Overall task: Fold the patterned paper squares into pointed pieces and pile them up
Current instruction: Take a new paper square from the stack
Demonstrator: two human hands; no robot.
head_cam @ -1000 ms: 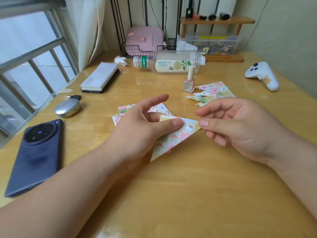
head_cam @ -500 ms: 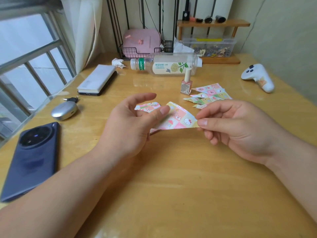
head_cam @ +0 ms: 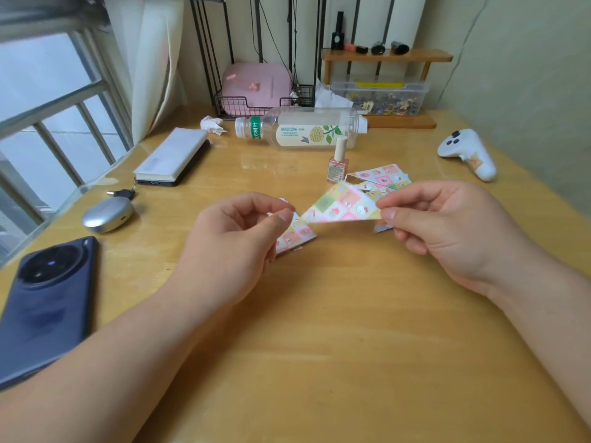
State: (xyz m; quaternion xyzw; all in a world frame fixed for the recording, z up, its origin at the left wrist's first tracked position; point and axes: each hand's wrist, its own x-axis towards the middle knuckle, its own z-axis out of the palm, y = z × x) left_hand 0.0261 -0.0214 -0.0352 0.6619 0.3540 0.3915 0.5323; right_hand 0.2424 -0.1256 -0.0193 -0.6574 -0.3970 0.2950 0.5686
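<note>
Patterned pastel paper folded into a triangle [head_cam: 343, 204] hangs above the wooden worktop [head_cam: 319, 314], pinched at its right corner by the right hand [head_cam: 447, 228]; the left hand [head_cam: 236, 244] has thumb and forefinger together at the left tip, contact unclear; unfolded paper squares [head_cam: 295, 236] lie beneath it; folded pointed pieces [head_cam: 380, 177] sit piled behind.

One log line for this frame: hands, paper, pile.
right hand: pinching folded triangle, held above table | left hand: off it, over unfolded squares | pile: behind, by nail polish
</note>
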